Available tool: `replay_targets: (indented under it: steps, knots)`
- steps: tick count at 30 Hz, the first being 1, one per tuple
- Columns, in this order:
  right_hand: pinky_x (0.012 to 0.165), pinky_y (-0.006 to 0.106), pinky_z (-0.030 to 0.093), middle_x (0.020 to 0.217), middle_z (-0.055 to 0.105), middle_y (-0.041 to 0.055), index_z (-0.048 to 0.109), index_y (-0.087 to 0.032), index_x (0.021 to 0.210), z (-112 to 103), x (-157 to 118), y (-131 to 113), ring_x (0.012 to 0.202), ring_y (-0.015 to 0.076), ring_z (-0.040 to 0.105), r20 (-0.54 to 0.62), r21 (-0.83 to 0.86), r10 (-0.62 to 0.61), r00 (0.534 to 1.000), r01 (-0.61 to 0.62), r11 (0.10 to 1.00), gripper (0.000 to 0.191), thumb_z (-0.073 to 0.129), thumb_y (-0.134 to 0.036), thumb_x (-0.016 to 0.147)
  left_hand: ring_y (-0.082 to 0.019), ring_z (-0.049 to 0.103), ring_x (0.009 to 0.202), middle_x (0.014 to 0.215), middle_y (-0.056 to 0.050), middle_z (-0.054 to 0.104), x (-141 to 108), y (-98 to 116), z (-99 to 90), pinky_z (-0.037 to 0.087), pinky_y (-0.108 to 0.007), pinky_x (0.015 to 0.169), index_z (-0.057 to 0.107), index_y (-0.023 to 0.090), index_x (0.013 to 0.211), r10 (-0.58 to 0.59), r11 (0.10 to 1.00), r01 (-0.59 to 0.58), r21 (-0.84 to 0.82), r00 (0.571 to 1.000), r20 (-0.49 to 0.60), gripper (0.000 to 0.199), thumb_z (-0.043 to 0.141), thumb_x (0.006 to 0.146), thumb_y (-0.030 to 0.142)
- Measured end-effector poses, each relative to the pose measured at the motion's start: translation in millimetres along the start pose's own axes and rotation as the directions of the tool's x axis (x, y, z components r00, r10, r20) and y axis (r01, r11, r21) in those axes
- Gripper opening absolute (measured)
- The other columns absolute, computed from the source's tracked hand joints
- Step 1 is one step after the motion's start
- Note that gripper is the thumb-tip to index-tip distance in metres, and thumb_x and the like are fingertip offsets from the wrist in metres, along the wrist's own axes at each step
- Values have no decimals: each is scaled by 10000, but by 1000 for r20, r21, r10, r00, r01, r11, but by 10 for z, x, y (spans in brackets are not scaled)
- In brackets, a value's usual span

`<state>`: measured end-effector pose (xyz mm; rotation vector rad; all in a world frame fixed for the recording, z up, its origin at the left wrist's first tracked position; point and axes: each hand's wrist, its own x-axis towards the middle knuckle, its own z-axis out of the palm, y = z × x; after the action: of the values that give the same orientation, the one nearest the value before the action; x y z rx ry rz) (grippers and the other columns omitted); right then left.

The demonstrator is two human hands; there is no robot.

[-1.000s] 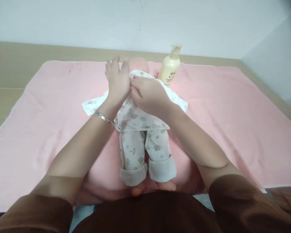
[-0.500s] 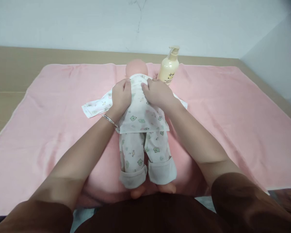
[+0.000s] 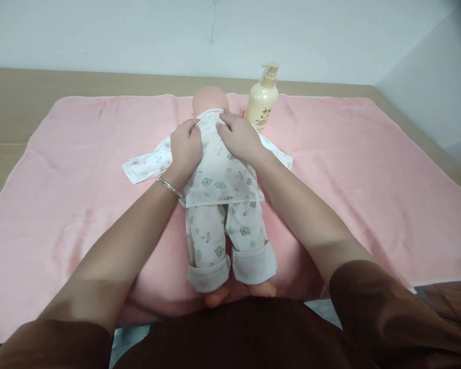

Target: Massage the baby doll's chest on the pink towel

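A baby doll (image 3: 210,100) lies on a pink blanket, its bald head away from me and its feet toward me. It wears a white printed top (image 3: 223,179) and matching trousers (image 3: 207,236) with rolled-up cuffs. My left hand (image 3: 187,146) is closed on the left shoulder area of the top, thumb uppermost. On the other side, my right hand (image 3: 240,136) grips the top near the collar, its fingers bent around the cloth. Both sleeves of the top spread outward on the blanket. Some fingertips are hidden by the cloth and hands.
The pink blanket (image 3: 100,138) covers most of the wooden table (image 3: 7,102). A cream pump bottle (image 3: 262,102) stands just right of the doll's head. A pale wall runs behind the table.
The whole view has shifted slightly, moving the scene up and left. My right hand's fingers have moved a little closer to the collar; both hands stay at the top's shoulders.
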<state>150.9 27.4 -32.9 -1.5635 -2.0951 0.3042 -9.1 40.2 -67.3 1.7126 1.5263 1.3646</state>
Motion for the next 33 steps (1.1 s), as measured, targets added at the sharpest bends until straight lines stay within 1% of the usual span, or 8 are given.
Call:
replay_targets:
  steps: [4,9,12,17,21,24,29,33]
  knots:
    - [1335,639,327,1666,477,245,527,-25,1523,160,-132,-252,1609,418,398,0,-199,45,999,-44,979,511,348,-237,1093,-207,718,1049,1090,-25,816,-7,14,-14,575,-358,1017,782,199,1005,-9,999,9,41,1000,8,328,468,926,152]
    - [1375,659,215,1767,365,109,485,-159,1597,224,-205,-408,1682,376,255,80,-199,-62,995,77,977,563,391,-225,1046,-217,730,1059,1127,-49,816,-14,22,-18,584,-350,1012,777,197,1018,-2,995,-1,100,1000,31,325,463,936,186]
    - [1357,613,282,1734,416,139,504,-132,1568,123,-105,-279,1642,354,348,68,-169,18,998,-6,986,547,347,-250,1058,-230,728,1070,1122,-66,807,-30,29,-13,577,-376,1041,761,193,1001,25,987,-30,161,999,33,324,443,941,178]
    - [1183,553,478,1390,696,231,672,-70,1336,36,34,-24,1332,389,650,4,-180,190,982,-186,966,541,291,-376,1105,-237,718,1103,1096,-70,782,-47,51,-6,567,-395,1073,724,204,975,39,971,-47,236,999,38,301,425,969,176]
    - [1238,560,411,1411,687,247,666,-31,1360,59,2,-53,1375,397,622,-14,-241,178,984,-176,954,566,258,-346,1125,-258,697,1201,1176,-107,767,-39,97,-16,542,-400,1128,721,193,1020,61,940,-73,333,997,46,311,414,970,166]
    - [1161,543,471,1354,701,281,642,28,1369,16,-103,-240,1321,421,653,38,-324,168,985,-146,935,567,238,-287,1124,-269,678,1267,1261,-125,753,-9,102,-29,524,-411,1178,727,187,1085,34,931,-62,360,996,85,350,395,976,180]
    - [1125,525,492,1257,715,314,633,66,1324,-124,-272,-553,1248,409,688,121,-410,138,983,-77,909,493,303,-222,1096,-296,579,1459,1464,-153,662,89,33,-49,439,-456,1298,676,208,1278,-34,931,-21,366,989,144,412,409,1053,426]
    - [1087,534,530,1220,741,267,690,-16,1225,-153,-203,-437,1187,390,711,160,-308,137,978,-82,948,471,309,-258,1089,-347,607,1407,1397,-198,696,64,139,-75,439,-540,1284,682,165,1280,-68,866,-65,495,967,246,531,289,1067,452]
